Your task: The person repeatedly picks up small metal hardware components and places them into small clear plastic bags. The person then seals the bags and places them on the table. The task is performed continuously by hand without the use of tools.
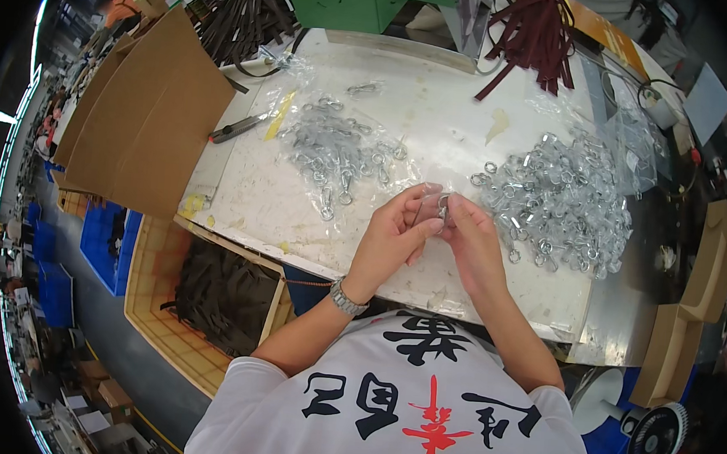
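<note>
My left hand and my right hand meet over the front of a white worktable. Between their fingers is a metal snap hook with a clear plastic bag around it, partly hidden by the fingers. To the right lies a large heap of silvery snap hooks in clear plastic. A smaller, looser group of metal snap hooks with clear plastic lies to the left. One plastic-wrapped hook rests apart, farther back.
A utility knife lies beside an upright cardboard box at left. Behind are a green machine, dark straps and maroon straps. A yellow crate stands below left, a fan below right.
</note>
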`<state>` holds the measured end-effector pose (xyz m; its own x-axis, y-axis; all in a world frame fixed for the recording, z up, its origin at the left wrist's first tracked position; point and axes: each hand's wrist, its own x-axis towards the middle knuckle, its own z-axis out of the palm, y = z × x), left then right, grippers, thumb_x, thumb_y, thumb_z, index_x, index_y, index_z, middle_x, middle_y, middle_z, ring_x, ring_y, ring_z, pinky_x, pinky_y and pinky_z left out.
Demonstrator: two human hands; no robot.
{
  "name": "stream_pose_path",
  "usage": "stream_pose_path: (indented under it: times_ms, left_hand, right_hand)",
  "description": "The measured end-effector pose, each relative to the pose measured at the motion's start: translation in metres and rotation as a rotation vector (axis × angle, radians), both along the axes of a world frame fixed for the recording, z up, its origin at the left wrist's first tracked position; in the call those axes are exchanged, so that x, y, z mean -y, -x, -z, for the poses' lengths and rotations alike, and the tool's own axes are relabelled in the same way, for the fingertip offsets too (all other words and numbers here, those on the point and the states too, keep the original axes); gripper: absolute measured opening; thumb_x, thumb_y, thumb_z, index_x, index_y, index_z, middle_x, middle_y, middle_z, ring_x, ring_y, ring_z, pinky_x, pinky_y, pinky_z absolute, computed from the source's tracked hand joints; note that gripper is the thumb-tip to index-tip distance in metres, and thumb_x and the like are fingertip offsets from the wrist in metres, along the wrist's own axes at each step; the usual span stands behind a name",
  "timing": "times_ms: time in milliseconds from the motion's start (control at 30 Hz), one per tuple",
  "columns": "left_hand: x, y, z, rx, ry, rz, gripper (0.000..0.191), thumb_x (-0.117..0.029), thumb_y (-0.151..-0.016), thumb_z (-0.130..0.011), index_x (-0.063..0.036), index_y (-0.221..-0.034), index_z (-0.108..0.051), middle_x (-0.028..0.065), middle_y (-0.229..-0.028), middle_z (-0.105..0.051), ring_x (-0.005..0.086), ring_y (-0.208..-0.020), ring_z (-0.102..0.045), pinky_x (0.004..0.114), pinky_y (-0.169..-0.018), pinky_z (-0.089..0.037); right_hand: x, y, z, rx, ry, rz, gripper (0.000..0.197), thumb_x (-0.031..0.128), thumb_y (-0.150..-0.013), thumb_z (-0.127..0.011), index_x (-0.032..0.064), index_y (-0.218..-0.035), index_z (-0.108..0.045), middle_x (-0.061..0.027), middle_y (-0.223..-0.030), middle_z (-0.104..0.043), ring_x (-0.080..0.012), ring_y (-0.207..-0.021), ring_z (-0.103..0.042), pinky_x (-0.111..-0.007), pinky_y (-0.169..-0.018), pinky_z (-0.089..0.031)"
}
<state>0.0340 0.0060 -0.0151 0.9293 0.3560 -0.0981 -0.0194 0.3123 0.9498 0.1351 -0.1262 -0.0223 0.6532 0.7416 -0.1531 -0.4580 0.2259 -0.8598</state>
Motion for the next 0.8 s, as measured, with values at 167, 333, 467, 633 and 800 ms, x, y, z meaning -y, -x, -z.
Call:
stream_pose_path:
  times_ms: [167, 333, 467, 633, 800]
  left_hand:
    - [-0.002, 0.003, 0.003, -0.028, 0.035, 0.088, 0.046, -0.005, -0.104, -0.068, 0.0010, -0.149, -0.058, 0.0038, -0.091, -0.071, 0.0026, -0.055, -0.048, 0.020, -0.047, -0.037]
    - [-0.011, 0.005, 0.001, -0.110, -0.162, 0.080, 0.043, -0.006, -0.104, -0.068, 0.0016, -0.146, -0.061, 0.0044, -0.092, -0.076, 0.0017, -0.055, -0.047, 0.020, -0.048, -0.038]
    - [-0.014, 0.004, -0.018, -0.141, -0.328, 0.005, 0.036, -0.007, -0.103, -0.069, 0.0018, -0.138, -0.066, 0.0038, -0.091, -0.080, 0.0005, -0.055, -0.047, 0.020, -0.048, -0.039]
    - [-0.021, 0.008, -0.014, -0.162, -0.364, -0.024, 0.025, -0.009, -0.102, -0.070, 0.0015, -0.124, -0.072, 0.0032, -0.093, -0.081, -0.0007, -0.057, -0.047, 0.019, -0.050, -0.039]
    - [-0.024, 0.015, -0.010, -0.122, -0.276, -0.042, 0.019, -0.011, -0.102, -0.072, 0.0009, -0.116, -0.074, -0.0023, -0.088, -0.076, -0.0016, -0.058, -0.045, 0.019, -0.051, -0.036]
  right_hand:
    - [0.005, -0.003, 0.005, 0.067, 0.104, -0.003, 0.035, 0.033, -0.114, -0.058, 0.0032, -0.121, -0.075, -0.0019, -0.106, -0.077, -0.0082, -0.095, -0.067, -0.024, -0.080, -0.050]
    - [0.004, 0.000, 0.007, -0.010, 0.041, 0.098, 0.033, 0.030, -0.111, -0.064, 0.0003, -0.119, -0.077, -0.0050, -0.110, -0.079, -0.0096, -0.097, -0.069, -0.024, -0.080, -0.050]
    - [0.005, -0.001, 0.005, 0.085, 0.128, 0.161, 0.031, 0.028, -0.108, -0.068, 0.0000, -0.118, -0.077, -0.0080, -0.114, -0.080, -0.0108, -0.100, -0.070, -0.028, -0.090, -0.053]
    - [0.002, -0.005, -0.001, -0.002, 0.107, 0.188, 0.030, 0.028, -0.108, -0.068, -0.0008, -0.114, -0.076, -0.0111, -0.113, -0.080, -0.0125, -0.101, -0.072, -0.030, -0.097, -0.053]
    - [0.000, -0.009, 0.004, 0.032, 0.072, 0.220, 0.030, 0.027, -0.109, -0.066, -0.0021, -0.110, -0.074, -0.0180, -0.113, -0.080, -0.0191, -0.102, -0.076, -0.033, -0.099, -0.056]
